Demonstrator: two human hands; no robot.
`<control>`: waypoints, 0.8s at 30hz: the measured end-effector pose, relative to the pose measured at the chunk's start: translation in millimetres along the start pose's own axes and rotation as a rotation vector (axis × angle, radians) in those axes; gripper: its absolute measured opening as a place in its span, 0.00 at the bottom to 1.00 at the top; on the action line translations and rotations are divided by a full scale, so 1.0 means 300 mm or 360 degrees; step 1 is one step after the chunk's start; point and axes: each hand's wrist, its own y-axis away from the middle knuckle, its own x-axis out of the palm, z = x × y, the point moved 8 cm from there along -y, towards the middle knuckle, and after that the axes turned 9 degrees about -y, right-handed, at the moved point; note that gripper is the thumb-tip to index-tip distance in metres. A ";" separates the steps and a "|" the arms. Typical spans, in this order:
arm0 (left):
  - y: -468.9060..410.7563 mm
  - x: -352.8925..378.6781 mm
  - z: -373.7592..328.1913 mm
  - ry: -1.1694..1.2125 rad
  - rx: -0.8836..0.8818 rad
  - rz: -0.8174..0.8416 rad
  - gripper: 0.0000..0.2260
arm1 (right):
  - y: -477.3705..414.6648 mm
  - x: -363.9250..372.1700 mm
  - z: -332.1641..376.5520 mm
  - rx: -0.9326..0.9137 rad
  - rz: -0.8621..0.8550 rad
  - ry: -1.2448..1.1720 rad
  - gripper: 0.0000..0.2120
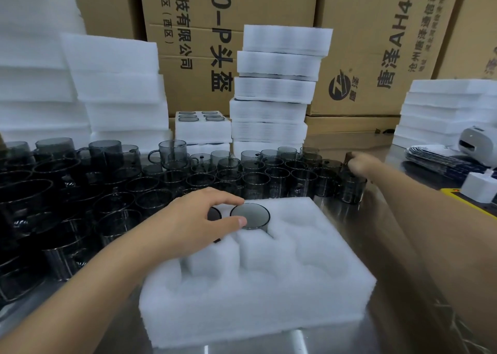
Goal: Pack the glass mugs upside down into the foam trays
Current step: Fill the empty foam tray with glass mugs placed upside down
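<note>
1. Foam tray (309, 273) sat nearest on the steel table (341, 214), its front and right pockets unfilled; one inverted mug (251, 215) stood base-up in a far pocket
2. Left hand (199, 219) pinched that mug's base between thumb and forefinger; if not fully seated, it could tip or its handle could snag the foam
3. Right hand (361, 162) reached well apart, fingers curled at the crowded upright mugs (252, 181); whether it held one was unclear. Dragging one out could knock neighbours together and chip glass
</note>
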 end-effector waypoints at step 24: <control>-0.001 0.001 0.001 0.0021 -0.0015 0.0007 0.10 | 0.226 -0.191 0.207 -0.0431 -0.0721 -0.0412 0.10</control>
